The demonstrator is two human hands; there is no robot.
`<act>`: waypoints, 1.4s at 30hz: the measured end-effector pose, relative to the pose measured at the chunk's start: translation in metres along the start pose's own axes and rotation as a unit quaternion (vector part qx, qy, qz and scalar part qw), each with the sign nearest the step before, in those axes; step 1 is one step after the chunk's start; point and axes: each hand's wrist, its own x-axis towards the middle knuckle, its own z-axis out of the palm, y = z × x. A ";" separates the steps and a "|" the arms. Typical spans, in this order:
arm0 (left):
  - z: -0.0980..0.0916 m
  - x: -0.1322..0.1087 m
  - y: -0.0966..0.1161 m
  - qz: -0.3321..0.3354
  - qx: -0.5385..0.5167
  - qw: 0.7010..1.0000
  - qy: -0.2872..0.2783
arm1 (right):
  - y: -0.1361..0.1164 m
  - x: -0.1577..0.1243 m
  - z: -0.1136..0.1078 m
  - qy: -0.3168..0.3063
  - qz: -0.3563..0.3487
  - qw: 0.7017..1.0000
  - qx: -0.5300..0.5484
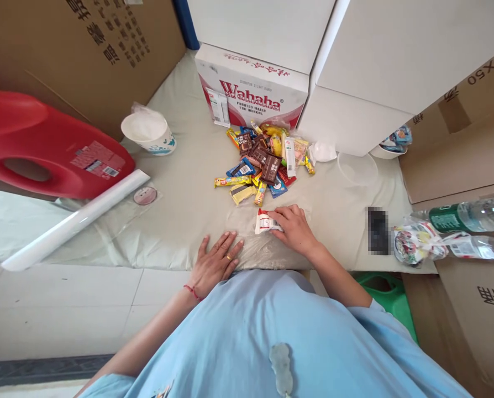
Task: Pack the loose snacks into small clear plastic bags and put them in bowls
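Observation:
My right hand (pixel 293 228) is closed around a small white-and-red snack packet (pixel 267 222), its fingers over the packet's right end. Under it, a clear plastic bag (pixel 251 249) lies flat along the near edge of the table. My left hand (pixel 217 257) rests palm down with its fingers spread, touching the left part of that edge. Just beyond the hands is a heap of wrapped snacks (pixel 269 168) in brown, blue, yellow and red wrappers.
A Wahaha water carton (pixel 251 88) stands behind the heap. To the left are a paper cup (pixel 150 132), a red jug (pixel 52 143) and a white roll (pixel 77 218). On the right are a clear round lid (pixel 357 168), a dark pixelated item (pixel 378 230) and plastic bottles (pixel 471 215).

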 end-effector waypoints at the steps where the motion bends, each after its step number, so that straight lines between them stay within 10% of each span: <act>1: -0.001 -0.003 -0.002 0.002 -0.005 1.000 0.005 | 0.001 0.001 0.002 -0.006 0.003 1.000 0.000; 8: -0.018 -0.022 -0.027 0.118 -0.078 0.990 -0.020 | 0.012 -0.063 0.007 0.047 -0.055 0.991 0.112; 16: -0.017 -0.011 -0.024 0.063 -0.086 0.994 0.034 | 0.023 -0.142 0.023 0.034 -0.051 0.990 0.125; 23: -0.054 0.081 -0.041 0.020 -0.086 0.994 0.062 | 0.046 -0.074 -0.015 0.044 0.053 0.973 0.220; 28: -0.052 0.142 -0.059 -0.098 -0.037 0.994 0.032 | 0.067 -0.021 -0.029 -0.053 0.161 0.982 0.081; 36: -0.077 0.079 -0.035 -0.190 -0.028 0.927 0.323 | 0.067 0.020 -0.053 -0.027 0.121 0.992 -0.036; 42: -0.049 0.097 0.046 0.053 -0.065 0.986 0.146 | 0.051 0.074 -0.020 -0.063 0.104 0.992 -0.028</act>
